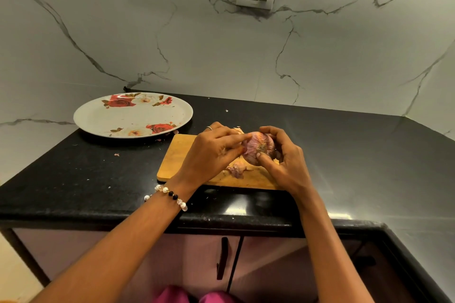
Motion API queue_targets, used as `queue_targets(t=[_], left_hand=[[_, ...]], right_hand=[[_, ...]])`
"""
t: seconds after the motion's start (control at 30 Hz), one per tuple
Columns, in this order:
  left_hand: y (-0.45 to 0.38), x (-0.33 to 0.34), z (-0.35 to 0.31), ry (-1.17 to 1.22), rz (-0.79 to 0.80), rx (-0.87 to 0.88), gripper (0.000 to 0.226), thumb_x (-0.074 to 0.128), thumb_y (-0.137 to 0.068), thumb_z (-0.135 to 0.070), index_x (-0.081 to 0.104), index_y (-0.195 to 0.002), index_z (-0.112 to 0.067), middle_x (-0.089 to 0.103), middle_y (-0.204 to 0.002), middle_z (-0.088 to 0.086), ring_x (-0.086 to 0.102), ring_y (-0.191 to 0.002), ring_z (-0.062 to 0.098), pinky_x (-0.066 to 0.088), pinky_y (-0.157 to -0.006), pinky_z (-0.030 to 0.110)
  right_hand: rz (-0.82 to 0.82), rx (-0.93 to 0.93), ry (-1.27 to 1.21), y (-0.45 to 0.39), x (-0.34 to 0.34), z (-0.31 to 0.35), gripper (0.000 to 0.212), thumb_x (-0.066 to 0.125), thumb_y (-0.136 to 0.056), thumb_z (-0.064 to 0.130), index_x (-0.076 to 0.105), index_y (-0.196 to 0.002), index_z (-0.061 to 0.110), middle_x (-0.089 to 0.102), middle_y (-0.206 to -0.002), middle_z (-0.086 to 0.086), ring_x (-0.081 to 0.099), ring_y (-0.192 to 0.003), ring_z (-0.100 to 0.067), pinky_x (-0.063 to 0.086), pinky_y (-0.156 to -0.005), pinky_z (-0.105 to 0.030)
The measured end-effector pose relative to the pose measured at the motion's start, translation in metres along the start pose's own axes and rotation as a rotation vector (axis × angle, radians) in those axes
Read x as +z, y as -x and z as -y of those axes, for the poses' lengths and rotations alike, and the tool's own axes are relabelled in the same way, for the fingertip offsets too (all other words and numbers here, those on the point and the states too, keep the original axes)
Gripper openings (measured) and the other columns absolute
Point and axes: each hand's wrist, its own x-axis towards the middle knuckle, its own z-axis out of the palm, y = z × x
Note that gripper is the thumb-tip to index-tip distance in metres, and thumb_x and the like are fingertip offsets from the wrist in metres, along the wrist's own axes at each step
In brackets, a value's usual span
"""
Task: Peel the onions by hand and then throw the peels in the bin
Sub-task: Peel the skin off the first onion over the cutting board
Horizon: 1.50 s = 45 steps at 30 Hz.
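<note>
From the head camera I am watching both hands working over the wooden cutting board, which is lying on the black counter near its front edge. The onion is being held just above the board, between the 2 hands, with its root end turned toward me. My view shows the left hand curling around the onion's left side, its fingers pinching at the papery pink skin there. The right hand is cupping the onion from the right, with its thumb pressing beside the root and its fingers wrapping over the far side. A loose peel is lying on the board just below the onion, and another pale scrap is showing behind the left hand. A beaded bracelet is sitting on the left wrist. To the far left, a flowered plate is resting on the counter, well apart from the hands. Small peel flecks are dotting the counter near the plate.
</note>
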Motion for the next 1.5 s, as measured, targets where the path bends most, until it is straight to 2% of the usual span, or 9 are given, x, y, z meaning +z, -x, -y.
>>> queue_targets(t=[0.1, 0.4, 0.57, 0.8, 0.97, 1.1, 1.2, 1.33, 1.5], left_hand=[[0.000, -0.001, 0.001, -0.019, 0.032, 0.032, 0.036, 0.062, -0.086, -0.032, 0.070, -0.113, -0.011, 0.070, -0.100, 0.007, 0.059, -0.090, 0.019, 0.054, -0.070, 0.033], [0.000, -0.001, -0.001, -0.095, 0.080, 0.081, 0.029, 0.057, -0.089, -0.029, 0.073, -0.103, -0.009, 0.070, -0.100, 0.008, 0.064, -0.088, 0.022, 0.056, -0.069, 0.035], [-0.002, 0.001, -0.006, -0.096, 0.073, 0.017, 0.028, 0.053, -0.090, -0.026, 0.069, -0.100, -0.005, 0.069, -0.097, 0.009, 0.064, -0.088, 0.020, 0.051, -0.076, 0.025], [-0.004, 0.000, -0.002, -0.015, -0.026, -0.180, 0.011, 0.067, -0.086, -0.010, 0.068, -0.096, -0.007, 0.067, -0.092, 0.006, 0.060, -0.080, 0.012, 0.045, -0.067, 0.008], [-0.001, 0.002, 0.001, -0.096, -0.012, -0.163, 0.022, 0.067, -0.085, -0.008, 0.069, -0.108, -0.008, 0.067, -0.098, 0.007, 0.061, -0.088, 0.019, 0.052, -0.072, 0.025], [-0.001, 0.001, 0.001, -0.230, -0.031, -0.148, 0.034, 0.052, -0.091, -0.034, 0.072, -0.105, -0.010, 0.068, -0.092, 0.007, 0.059, -0.089, 0.024, 0.050, -0.071, 0.043], [-0.001, 0.001, 0.003, -0.277, -0.063, -0.145, 0.032, 0.056, -0.087, -0.038, 0.074, -0.090, -0.011, 0.068, -0.089, 0.006, 0.059, -0.089, 0.026, 0.043, -0.073, 0.041], [0.000, 0.003, 0.004, -0.339, -0.085, -0.104, 0.021, 0.069, -0.081, -0.026, 0.072, -0.099, -0.016, 0.065, -0.098, 0.007, 0.050, -0.098, 0.021, 0.037, -0.077, 0.037], [0.000, -0.002, 0.000, -0.336, -0.061, 0.008, 0.029, 0.053, -0.090, -0.029, 0.072, -0.107, -0.015, 0.071, -0.090, 0.002, 0.059, -0.091, 0.022, 0.031, -0.082, 0.038]], right_hand=[[-0.001, 0.002, -0.009, 0.001, 0.000, 0.002, 0.052, 0.065, -0.078, 0.041, 0.055, -0.125, 0.021, 0.062, -0.113, 0.012, 0.065, -0.100, -0.010, 0.057, -0.083, -0.030], [-0.013, -0.009, -0.013, 0.000, 0.001, -0.001, 0.050, 0.065, -0.082, 0.033, 0.061, -0.127, 0.011, 0.065, -0.115, 0.002, 0.065, -0.102, -0.007, 0.059, -0.081, -0.028], [0.000, 0.003, -0.020, 0.000, 0.001, -0.002, 0.047, 0.067, -0.082, 0.025, 0.061, -0.126, 0.013, 0.065, -0.115, 0.004, 0.065, -0.102, -0.010, 0.060, -0.079, -0.032], [0.006, 0.019, -0.092, 0.001, 0.001, 0.000, 0.045, 0.068, -0.080, 0.018, 0.058, -0.123, 0.022, 0.062, -0.115, 0.011, 0.064, -0.104, -0.014, 0.060, -0.078, -0.040], [-0.029, -0.007, -0.030, 0.000, 0.002, 0.003, 0.054, 0.065, -0.073, 0.045, 0.056, -0.122, 0.024, 0.059, -0.113, 0.017, 0.062, -0.103, -0.008, 0.058, -0.079, -0.026], [-0.053, -0.027, 0.009, -0.002, 0.001, -0.001, 0.059, 0.065, -0.072, 0.052, 0.056, -0.123, 0.023, 0.059, -0.113, 0.012, 0.059, -0.103, -0.001, 0.054, -0.076, -0.016], [-0.063, -0.032, 0.010, -0.002, 0.002, -0.001, 0.061, 0.065, -0.073, 0.051, 0.056, -0.124, 0.020, 0.059, -0.113, 0.009, 0.059, -0.103, 0.001, 0.052, -0.075, -0.012], [-0.059, -0.044, 0.025, -0.002, 0.002, 0.001, 0.059, 0.065, -0.073, 0.049, 0.056, -0.123, 0.021, 0.060, -0.115, 0.006, 0.059, -0.103, -0.002, 0.053, -0.075, -0.014], [-0.059, -0.056, 0.052, -0.002, 0.002, 0.001, 0.061, 0.063, -0.072, 0.047, 0.058, -0.124, 0.016, 0.061, -0.116, 0.002, 0.059, -0.102, -0.001, 0.052, -0.076, -0.013]])
